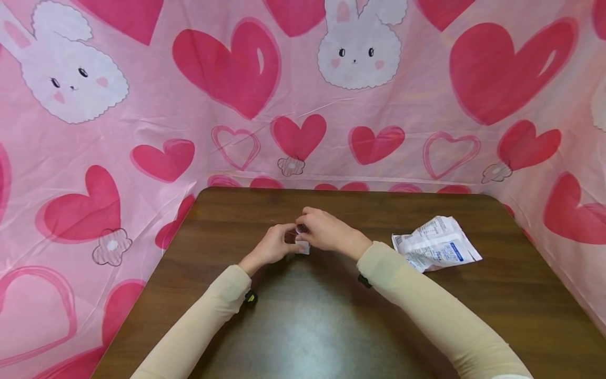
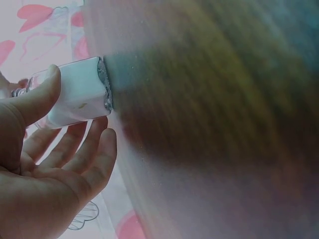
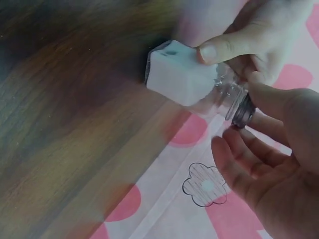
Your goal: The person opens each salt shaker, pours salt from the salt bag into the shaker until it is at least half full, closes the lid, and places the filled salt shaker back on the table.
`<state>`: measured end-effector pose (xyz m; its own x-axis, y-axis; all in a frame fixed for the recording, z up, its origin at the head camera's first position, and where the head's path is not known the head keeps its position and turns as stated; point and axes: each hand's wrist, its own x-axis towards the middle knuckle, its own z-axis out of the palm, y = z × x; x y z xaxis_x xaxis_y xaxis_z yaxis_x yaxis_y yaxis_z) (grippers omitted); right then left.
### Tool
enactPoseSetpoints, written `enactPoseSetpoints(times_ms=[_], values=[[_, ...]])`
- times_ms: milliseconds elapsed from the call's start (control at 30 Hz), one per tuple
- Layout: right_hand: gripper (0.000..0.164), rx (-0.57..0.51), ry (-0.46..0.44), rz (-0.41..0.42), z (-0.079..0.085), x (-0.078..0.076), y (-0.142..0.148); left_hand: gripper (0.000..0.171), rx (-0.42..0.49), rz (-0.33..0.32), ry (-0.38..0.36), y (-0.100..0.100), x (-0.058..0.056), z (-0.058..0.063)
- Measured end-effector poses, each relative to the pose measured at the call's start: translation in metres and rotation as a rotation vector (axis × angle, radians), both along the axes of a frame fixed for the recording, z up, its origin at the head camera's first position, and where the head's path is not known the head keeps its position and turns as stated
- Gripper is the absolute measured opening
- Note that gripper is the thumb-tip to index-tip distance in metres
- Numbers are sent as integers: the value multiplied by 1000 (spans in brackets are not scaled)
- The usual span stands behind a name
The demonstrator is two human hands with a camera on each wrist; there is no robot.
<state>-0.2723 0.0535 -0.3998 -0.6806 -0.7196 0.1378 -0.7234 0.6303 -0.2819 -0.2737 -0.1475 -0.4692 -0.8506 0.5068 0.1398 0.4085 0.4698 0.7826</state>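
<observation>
A small square glass shaker (image 1: 303,247) filled with white powder stands near the middle of the table, its base close over the wood. My left hand (image 1: 273,245) grips the body, thumb on one flat side and fingers behind, as the left wrist view of the shaker (image 2: 79,92) shows. At the top, my right hand (image 1: 327,229) pinches the dark cap (image 3: 243,112) between thumb and fingers. The right wrist view has clear glass at the neck (image 3: 227,99), above the powder. My right hand's other fingers curve loosely below the cap.
A white printed packet (image 1: 437,245), crumpled on one side, lies on the brown wooden table (image 1: 303,326) beyond my right forearm. Behind and beside the table hangs a pink cloth (image 1: 303,95) with hearts and rabbits. Dark wrist straps (image 1: 251,297) show below my sleeves.
</observation>
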Motion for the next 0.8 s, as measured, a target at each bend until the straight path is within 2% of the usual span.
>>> enactPoseSetpoints(times_ms=[167,400,633,800], values=[[30,-20,-55,70,4,-1,0,41,-15,23,0,1,1,1],[44,-2,-46,173,9,-3,-1,54,-3,17,-2,1,0,0],[43,-28,-140,97,8,0,1,48,10,20,-3,2,0,0],[33,-65,-74,60,3,1,2,39,-6,24,10,2,1,0]])
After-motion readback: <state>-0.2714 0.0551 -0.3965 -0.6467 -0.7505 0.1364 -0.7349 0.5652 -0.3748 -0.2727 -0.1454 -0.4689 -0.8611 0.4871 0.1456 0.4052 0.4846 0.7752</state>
